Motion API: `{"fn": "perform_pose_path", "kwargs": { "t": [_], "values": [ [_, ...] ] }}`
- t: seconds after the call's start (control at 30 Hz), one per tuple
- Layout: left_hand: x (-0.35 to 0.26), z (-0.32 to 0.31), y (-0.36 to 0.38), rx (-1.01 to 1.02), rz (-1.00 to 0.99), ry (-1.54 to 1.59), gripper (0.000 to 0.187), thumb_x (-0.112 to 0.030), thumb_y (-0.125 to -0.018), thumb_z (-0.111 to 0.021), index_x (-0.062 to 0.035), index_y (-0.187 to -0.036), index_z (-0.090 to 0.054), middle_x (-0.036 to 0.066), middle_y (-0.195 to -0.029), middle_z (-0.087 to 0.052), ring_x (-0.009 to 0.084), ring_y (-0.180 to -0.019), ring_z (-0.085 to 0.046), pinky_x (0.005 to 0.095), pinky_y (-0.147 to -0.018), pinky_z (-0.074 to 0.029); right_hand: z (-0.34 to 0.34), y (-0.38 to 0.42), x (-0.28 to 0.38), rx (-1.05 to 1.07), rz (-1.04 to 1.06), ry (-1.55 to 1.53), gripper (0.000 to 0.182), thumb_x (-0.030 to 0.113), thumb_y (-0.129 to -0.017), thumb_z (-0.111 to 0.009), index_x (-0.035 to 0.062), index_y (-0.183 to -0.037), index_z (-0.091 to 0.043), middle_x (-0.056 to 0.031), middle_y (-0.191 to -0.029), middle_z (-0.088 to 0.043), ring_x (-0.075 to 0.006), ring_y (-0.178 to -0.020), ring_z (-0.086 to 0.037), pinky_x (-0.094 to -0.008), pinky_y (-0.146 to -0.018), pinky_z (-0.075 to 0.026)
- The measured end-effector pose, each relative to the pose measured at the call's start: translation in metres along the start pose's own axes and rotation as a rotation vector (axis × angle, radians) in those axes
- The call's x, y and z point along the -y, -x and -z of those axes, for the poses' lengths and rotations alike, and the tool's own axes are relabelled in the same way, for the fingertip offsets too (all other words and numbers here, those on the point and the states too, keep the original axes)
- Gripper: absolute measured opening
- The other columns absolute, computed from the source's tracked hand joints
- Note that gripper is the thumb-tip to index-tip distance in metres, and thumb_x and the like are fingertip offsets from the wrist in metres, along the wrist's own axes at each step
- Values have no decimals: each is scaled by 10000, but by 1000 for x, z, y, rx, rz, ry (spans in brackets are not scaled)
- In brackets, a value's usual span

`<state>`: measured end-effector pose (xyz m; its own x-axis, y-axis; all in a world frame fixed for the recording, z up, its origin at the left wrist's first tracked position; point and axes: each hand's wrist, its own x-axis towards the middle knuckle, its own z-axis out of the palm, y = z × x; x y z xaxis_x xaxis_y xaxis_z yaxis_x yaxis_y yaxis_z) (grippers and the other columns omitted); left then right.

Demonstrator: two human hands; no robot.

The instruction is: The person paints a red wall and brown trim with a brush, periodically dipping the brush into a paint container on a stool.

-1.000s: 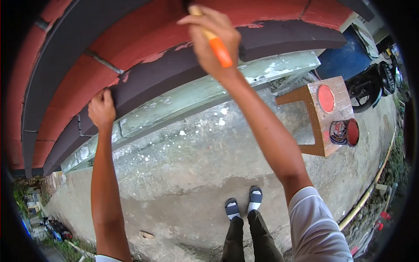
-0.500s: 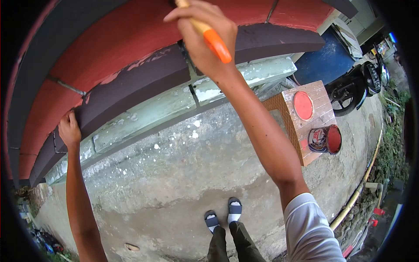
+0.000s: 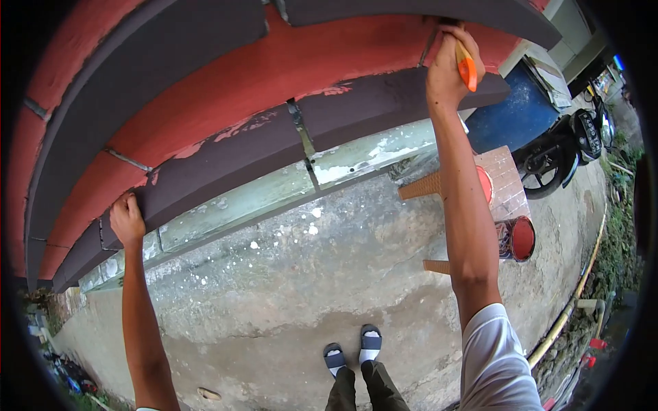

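Note:
My right hand [image 3: 454, 68] is wrapped round a paintbrush [image 3: 467, 67] with an orange-ended wooden handle, at the upper right of the wall. The brush head meets the red band [image 3: 329, 51] under the dark upper ledge [image 3: 384, 10]; its bristles are mostly hidden. At the left, my left hand [image 3: 127, 220] has its fingers curled on the edge of the dark lower band [image 3: 226, 147]. Whether it grips that edge is hidden. Patches of red mark the dark band's upper side.
A small table [image 3: 504, 178] at the right bears an open paint can [image 3: 522, 240] and a red round lid [image 3: 484, 183], partly behind my right arm. Beyond are a blue barrel [image 3: 510, 113] and a motorcycle [image 3: 548, 161]. A yellow pipe [image 3: 565, 308] lies farther right.
My right hand has moved right along the red band with the brush. The view has shifted slightly, and my left hand still rests on the band's edge.

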<state>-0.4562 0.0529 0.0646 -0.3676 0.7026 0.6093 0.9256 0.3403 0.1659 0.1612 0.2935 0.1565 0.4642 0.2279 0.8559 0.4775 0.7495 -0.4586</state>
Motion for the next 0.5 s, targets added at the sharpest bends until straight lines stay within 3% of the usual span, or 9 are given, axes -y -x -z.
{"fn": "perform_pose_path", "kwargs": {
  "t": [0.13, 0.17, 0.33, 0.43, 0.5],
  "values": [
    [-16, 12, -2, 19, -9, -4, 336, -310, -982, -576, -44, -1035, -775, 231, -945, -738, 457, -935, -700, 527, -838, -525, -9, 6, 10, -65, -3, 43, 111, 20, -950, -632, -7, -922, -736, -120, -916, -704, -226, -862, -684, -340, -806, -518],
    [-18, 13, -2, 21, 1, 5, 338, -314, -980, -579, -44, -1032, -776, 234, -932, -736, 461, -923, -701, 529, -829, -527, -9, 8, 15, -52, -22, 82, 119, 25, -943, -628, 9, -917, -743, -124, -937, -708, -261, -877, -687, -366, -821, -522],
    [-25, 19, -3, 51, -11, 15, 368, -360, -992, -558, -62, -995, -775, 251, -898, -726, 477, -879, -701, 563, -800, -532, -5, 67, 54, 296, 155, 172, 144, 55, -934, -622, 62, -901, -762, -139, -1070, -752, -334, -1059, -697, -410, -951, -518],
    [-35, 25, -6, 113, -23, -45, 410, -401, -1016, -511, -81, -962, -762, 269, -914, -722, 497, -865, -697, 606, -792, -528, 17, 109, 106, 471, -109, -51, 135, 85, -948, -651, 66, -898, -775, -168, -1187, -754, -319, -1118, -695, -399, -992, -521],
    [-44, 27, 2, 102, -63, -43, 309, -341, -989, -573, -61, -996, -703, 230, -895, -695, 472, -862, -665, 587, -772, -503, 48, 133, 160, 492, -337, -85, 136, 97, -966, -669, 53, -920, -790, -181, -1211, -751, -300, -1125, -698, -391, -977, -533]
  ]
}}
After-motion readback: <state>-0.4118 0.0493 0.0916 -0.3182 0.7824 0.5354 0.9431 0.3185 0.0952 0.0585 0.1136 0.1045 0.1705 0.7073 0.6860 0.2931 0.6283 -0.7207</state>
